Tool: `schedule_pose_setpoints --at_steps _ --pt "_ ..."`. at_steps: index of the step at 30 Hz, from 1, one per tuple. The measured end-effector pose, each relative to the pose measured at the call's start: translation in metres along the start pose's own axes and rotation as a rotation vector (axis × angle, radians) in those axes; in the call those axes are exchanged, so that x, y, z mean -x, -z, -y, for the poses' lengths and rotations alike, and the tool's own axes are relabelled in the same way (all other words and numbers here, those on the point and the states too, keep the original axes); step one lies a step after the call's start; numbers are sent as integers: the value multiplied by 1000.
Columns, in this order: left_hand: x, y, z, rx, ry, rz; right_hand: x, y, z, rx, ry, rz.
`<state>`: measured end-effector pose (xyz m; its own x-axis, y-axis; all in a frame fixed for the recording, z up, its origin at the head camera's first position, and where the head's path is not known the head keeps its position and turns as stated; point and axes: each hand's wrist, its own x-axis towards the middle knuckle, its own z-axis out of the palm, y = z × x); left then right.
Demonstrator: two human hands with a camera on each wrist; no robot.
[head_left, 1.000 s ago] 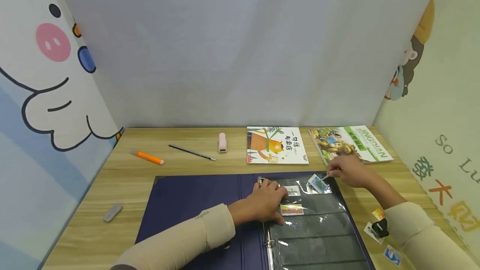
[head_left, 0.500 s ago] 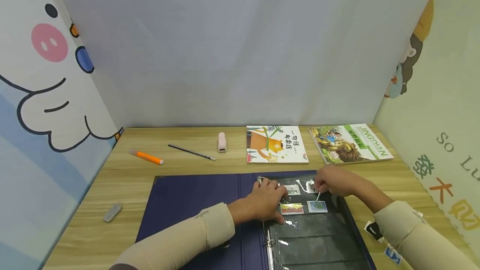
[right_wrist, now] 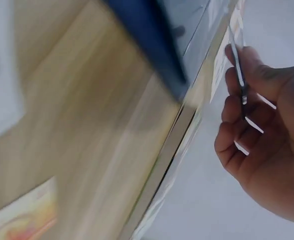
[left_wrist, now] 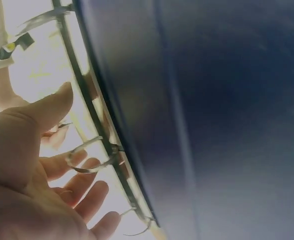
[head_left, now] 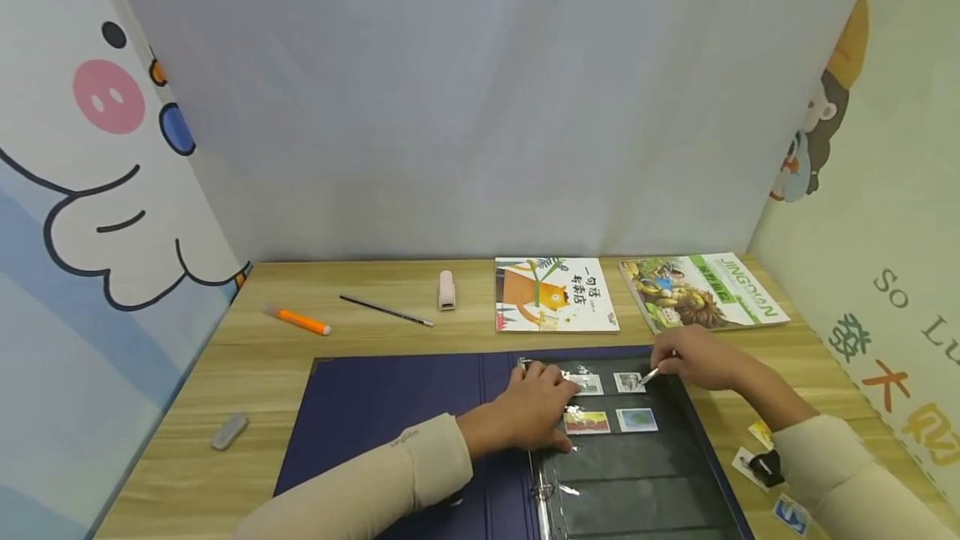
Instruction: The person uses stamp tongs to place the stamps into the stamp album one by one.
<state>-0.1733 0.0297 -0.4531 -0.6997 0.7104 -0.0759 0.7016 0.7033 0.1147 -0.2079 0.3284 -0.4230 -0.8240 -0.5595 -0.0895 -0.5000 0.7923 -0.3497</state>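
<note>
A dark blue ring-binder stamp album [head_left: 397, 407] lies spread out, its black pocket page [head_left: 637, 498] on the right. My left hand [head_left: 531, 407] rests on that page by the rings, fingers extended and spread; the left wrist view shows its palm beside the metal rings [left_wrist: 89, 167]. My right hand [head_left: 693, 358] pinches metal tweezers [right_wrist: 238, 70], their tips at the top-right stamp [head_left: 628, 382]. Below that stamp sits a blue-green stamp [head_left: 637, 420], beside a red-and-yellow stamp [head_left: 587, 422]. Another stamp [head_left: 589, 384] is partly hidden by my left fingers.
Loose stamps [head_left: 791, 515] lie on the wooden table right of the album, near a small black object [head_left: 767, 468]. Behind it are two picture books [head_left: 557, 294], a pink stapler-like item [head_left: 446, 290], a pencil [head_left: 386, 310] and an orange pen [head_left: 300, 321]. A grey eraser-like piece [head_left: 228, 432] sits left.
The blue-green stamp, tilted at the tweezers over the top row earlier, now lies flat in the second row. My right hand has moved back up to the top-right stamp. My left hand stays put.
</note>
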Motion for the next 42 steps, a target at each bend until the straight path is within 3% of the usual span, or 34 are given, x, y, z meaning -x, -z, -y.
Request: schedule_pose_setpoints --at_steps 2,7,18,22,30,36,42 --pt "4 1 -2 -17 -13 -16 12 1 -9 -18 -30 -35" --pt "17 4 -10 -20 -59 -13 46 7 -29 -96 -64 -15" --pt "22 -2 -19 -71 -74 20 106 9 -51 -176 -152 160" --pt "22 -1 -22 -82 -92 24 121 8 -53 -246 -146 194" --pt "22 0 -24 -104 -98 22 124 0 -56 -392 -107 255" --pt "22 -1 -25 -129 -119 1 124 -2 -57 -354 -114 242" --pt "22 -2 -24 -73 -122 -1 128 2 -60 -347 -104 238"
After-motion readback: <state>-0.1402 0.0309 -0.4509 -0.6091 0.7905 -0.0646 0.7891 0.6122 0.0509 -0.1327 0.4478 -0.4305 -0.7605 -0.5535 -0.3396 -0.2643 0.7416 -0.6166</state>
